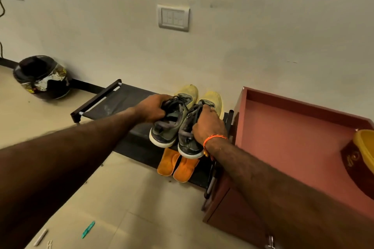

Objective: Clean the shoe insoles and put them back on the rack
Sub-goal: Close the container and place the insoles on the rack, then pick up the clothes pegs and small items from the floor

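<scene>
Two hands, one shoe each, that's the whole grab here. The left hand (152,109) has its fingers curled into the opening of the left grey-green sneaker (172,120), gripping it by the collar, and the right hand (208,125) is wrapped over the top of the right grey-green sneaker (187,137), fingers curled round the laces and tongue area. Both sneakers sit side by side, touching, heels with white soles pointing back toward the camera, held just over the top tier of the black shoe rack (113,100) at its right end. Can't see any insoles inside them from this angle, too dark in there. There's an orange thread band (214,139) on the right wrist. Right behind the sneakers, against the wall, are a pair of yellow shoes (212,97). Lower down on the rack, under the heels, an orange pair of slippers (178,164) pokes out. Just to the right of the rack is a reddish cabinet (283,127) with a yellow-lidded container (364,147) on it. Off to the left on the floor, a dark helmet (43,76) by the wall, and a switch plate (173,17) up on the wall above.
</scene>
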